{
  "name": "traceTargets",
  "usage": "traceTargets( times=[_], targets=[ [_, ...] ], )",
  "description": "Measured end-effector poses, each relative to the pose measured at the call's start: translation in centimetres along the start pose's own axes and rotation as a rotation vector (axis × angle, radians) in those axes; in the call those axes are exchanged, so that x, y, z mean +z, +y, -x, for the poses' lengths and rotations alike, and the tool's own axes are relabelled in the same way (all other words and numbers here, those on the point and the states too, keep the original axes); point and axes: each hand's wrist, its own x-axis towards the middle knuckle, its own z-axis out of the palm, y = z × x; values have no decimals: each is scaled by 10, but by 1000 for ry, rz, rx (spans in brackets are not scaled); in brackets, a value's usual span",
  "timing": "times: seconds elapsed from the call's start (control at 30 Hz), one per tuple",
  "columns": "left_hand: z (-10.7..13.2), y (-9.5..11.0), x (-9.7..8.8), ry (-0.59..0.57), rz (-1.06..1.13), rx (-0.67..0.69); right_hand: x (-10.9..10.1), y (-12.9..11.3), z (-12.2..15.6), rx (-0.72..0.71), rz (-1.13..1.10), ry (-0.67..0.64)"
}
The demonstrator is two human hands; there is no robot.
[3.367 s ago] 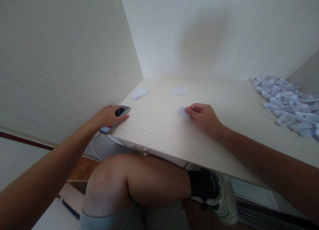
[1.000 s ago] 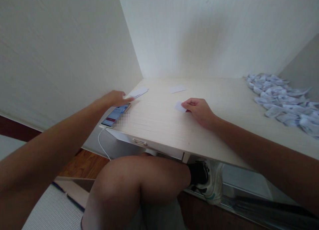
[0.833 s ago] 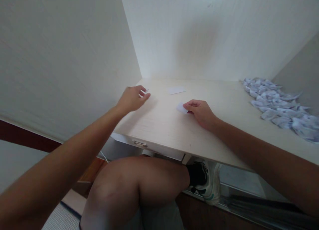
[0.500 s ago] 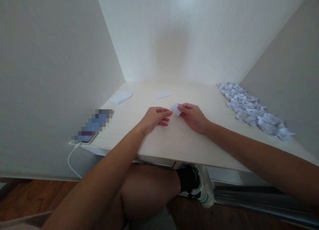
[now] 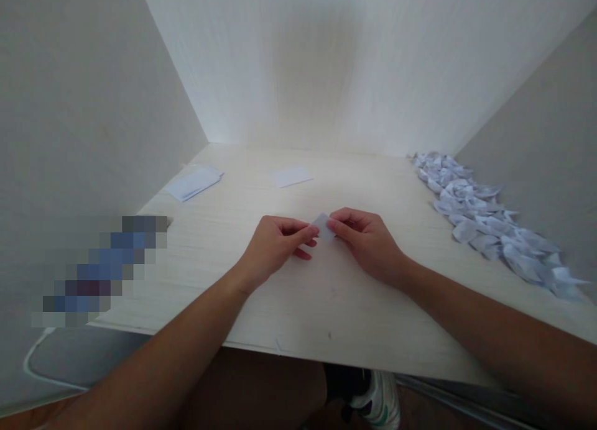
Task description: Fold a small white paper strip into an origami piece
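At frame centre, the left hand (image 5: 275, 247) and right hand (image 5: 366, 243) pinch a small paper slip (image 5: 323, 226) between their fingertips, just above the desk (image 5: 298, 293). Folded paper pieces (image 5: 485, 222) heap at right; a paper stack (image 5: 194, 182) and a loose sheet (image 5: 291, 176) lie farther back, nothing between.

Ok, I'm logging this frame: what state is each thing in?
paper slip: pinched between both hands
left hand: shut on the paper slip
right hand: shut on the paper slip
paper stack: lying flat, untouched
single sheet: lying flat, unfolded
folded papers: heaped on the right
phone: lying flat, blurred
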Motion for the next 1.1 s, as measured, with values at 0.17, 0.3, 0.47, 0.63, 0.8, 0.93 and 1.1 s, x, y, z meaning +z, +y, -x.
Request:
traceTargets(
  times=[0.17, 0.3, 0.47, 0.63, 0.8, 0.93, 1.1],
  targets=[
    [5, 1, 0, -10, -9, 60, 0, -5, 2, -49, 113, -32],
    [6, 0, 2, 1, 18, 70, 0, -6, 2, -13, 69, -36],
    [4, -3, 7, -37, -74, 75, 3, -9, 4, 44, 52, 34],
    [6, -2, 9, -9, -158, 103, 5, -14, 6, 79, 119, 14],
    [6, -3, 11, -2, -111, 106, 2, -9, 3, 66, 91, 72],
    [6, -7, 10, 22, 0, 163, 3, -7, 3, 88, 64, 99],
    [10, -10, 8, 52, -22, 223, 6, -10, 4, 99, 75, 73]
  ],
)
